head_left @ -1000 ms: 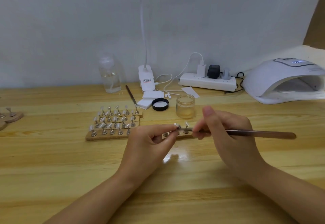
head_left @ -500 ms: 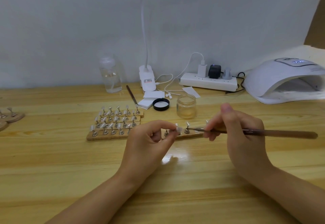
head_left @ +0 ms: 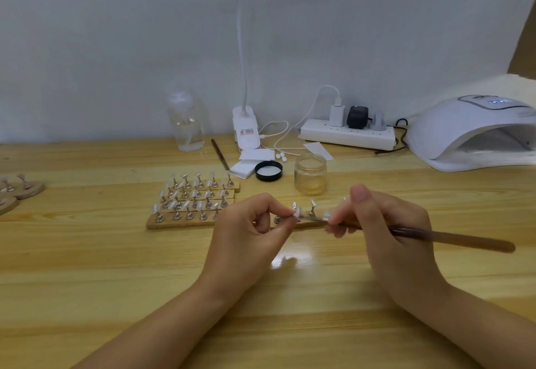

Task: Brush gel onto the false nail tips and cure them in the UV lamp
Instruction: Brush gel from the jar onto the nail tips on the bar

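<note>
A: Where's your nail tip?
B: Pinched on its small stand between your left hand's thumb and forefinger, just above the wooden strip.
A: And the brush?
B: Your right hand curls round its handle, bristles touching the tip. The open gel jar stands just behind; the UV lamp sits far right.

Single head view, looking forward-down over table, close range.
</note>
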`<move>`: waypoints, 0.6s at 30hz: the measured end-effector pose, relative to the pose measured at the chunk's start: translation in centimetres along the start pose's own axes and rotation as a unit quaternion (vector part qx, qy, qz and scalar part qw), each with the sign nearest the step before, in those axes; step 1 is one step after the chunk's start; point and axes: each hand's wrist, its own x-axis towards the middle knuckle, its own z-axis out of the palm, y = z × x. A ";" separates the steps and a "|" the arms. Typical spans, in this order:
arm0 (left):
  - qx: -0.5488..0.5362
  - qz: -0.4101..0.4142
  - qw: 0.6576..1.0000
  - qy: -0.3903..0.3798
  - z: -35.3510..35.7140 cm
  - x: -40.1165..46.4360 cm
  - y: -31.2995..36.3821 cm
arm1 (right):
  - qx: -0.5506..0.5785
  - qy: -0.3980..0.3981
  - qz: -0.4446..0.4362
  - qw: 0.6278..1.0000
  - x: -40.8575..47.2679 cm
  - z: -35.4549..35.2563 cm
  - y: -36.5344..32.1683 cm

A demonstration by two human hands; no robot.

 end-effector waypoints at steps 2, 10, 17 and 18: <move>-0.001 0.002 1.000 -0.004 0.0 0.0 0.0 | -0.024 -0.006 0.006 1.000 0.2 0.0 0.1; -0.014 -0.003 1.000 -0.013 0.0 0.0 -0.2 | 0.032 0.005 0.024 0.999 0.0 -0.1 -0.2; -0.017 -0.018 1.000 -0.012 0.1 0.0 -0.3 | 0.009 -0.021 0.018 1.000 0.1 -0.1 0.1; -0.017 -0.017 1.000 -0.012 0.1 0.0 -0.4 | -0.002 -0.028 0.021 0.999 0.1 -0.1 0.1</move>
